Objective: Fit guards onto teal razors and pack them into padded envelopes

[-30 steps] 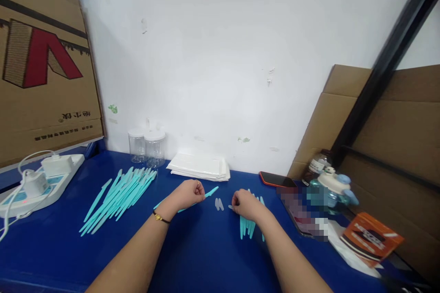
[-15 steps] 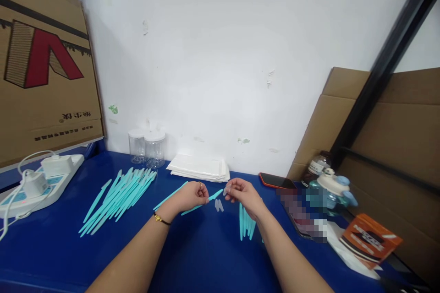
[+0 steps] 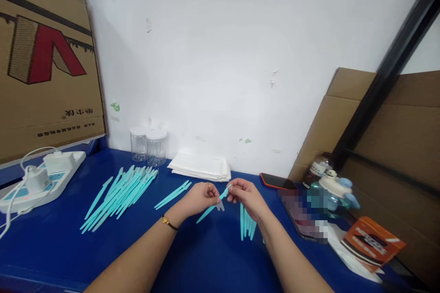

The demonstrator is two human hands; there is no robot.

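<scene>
My left hand (image 3: 206,196) is closed in a pinch around a slim turquoise eyebrow razor (image 3: 205,214), its handle slanting down to the left and its head pointing up to the right. My right hand (image 3: 244,194) pinches at the razor's head; the small clear blade cap in its fingertips is mostly hidden. Two loose clear caps (image 3: 220,207) lie on the table just below the hands, partly behind the razor. Left of my left hand are a couple of turquoise razors (image 3: 173,195). Several more razors (image 3: 246,224) lie under and beside my right wrist.
A large pile of razors (image 3: 120,197) spreads on the blue table (image 3: 206,261) at left. Behind stand clear jars (image 3: 156,150) and flat white packets (image 3: 200,166). A power strip (image 3: 65,174) sits far left; phones (image 3: 277,181), a teal bottle (image 3: 332,194) and an orange box (image 3: 373,243) are right.
My left hand has moved right with the razor, bringing its head up to my right fingertips. The clear cap seen in my right fingers is now at the razor's head.
</scene>
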